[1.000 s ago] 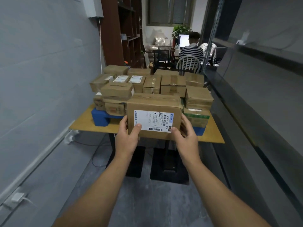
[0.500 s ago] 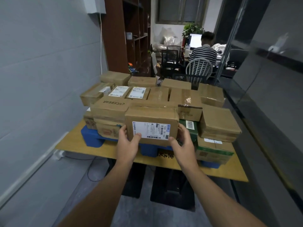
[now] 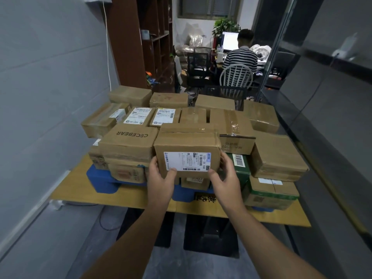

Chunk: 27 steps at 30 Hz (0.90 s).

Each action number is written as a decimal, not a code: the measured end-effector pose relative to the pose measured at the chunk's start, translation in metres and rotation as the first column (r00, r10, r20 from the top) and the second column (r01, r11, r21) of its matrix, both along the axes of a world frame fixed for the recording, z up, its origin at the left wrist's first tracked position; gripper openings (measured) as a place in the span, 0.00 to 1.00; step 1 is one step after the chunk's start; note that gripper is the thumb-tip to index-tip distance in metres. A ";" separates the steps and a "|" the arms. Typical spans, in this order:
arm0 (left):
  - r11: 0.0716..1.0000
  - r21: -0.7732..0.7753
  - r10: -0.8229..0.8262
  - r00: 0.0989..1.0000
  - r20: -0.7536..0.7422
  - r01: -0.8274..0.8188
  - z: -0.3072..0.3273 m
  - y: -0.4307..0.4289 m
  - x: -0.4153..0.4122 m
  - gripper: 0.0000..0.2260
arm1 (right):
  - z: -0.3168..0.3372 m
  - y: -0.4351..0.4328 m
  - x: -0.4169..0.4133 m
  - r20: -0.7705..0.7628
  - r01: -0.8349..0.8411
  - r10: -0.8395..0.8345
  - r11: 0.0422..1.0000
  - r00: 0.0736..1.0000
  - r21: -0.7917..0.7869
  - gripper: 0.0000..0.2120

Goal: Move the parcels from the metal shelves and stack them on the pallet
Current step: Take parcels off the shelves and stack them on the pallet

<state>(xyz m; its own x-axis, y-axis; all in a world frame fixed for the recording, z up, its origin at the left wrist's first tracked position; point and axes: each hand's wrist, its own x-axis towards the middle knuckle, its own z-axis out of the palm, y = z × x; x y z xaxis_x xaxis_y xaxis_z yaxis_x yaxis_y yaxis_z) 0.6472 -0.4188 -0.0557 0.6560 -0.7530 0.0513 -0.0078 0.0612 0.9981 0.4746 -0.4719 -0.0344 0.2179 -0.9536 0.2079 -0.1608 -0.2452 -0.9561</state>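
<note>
Our left hand and right hand grip the labelled parcel between them, thumbs curled onto its near face. It is at the stack's near edge, just right of the CECEBEAR box, above the blue pallet on the desk.

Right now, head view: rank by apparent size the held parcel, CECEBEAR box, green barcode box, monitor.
1. held parcel and CECEBEAR box: look alike; parcel is nearer, so unranked.
2. green barcode box, partly hidden.
3. monitor, far back.
</note>
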 end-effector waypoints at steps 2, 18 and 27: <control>1.000 -0.007 -0.009 1.000 0.005 0.009 -0.001 -0.001 0.002 0.22 | -0.002 0.000 0.003 -0.020 0.013 -0.013 1.000 1.000 0.004 0.31; 0.989 -0.013 -0.151 0.989 0.004 0.151 -0.005 0.008 0.014 0.28 | 0.003 0.006 0.010 -0.045 0.032 -0.028 0.996 0.999 0.079 0.35; 0.988 0.015 -0.153 0.988 0.023 0.152 0.002 0.019 0.015 0.34 | 0.000 0.013 0.010 -0.064 0.080 -0.076 0.996 0.995 0.049 0.36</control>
<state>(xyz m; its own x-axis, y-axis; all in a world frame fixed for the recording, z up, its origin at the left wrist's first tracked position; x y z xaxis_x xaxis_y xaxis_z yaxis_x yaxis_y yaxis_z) 0.6627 -0.4002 -0.0537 0.5321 -0.8448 0.0554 -0.0237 0.0505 0.9984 0.4849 -0.4588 -0.0343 0.1534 -0.9772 0.1467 -0.2365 -0.1804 -0.9547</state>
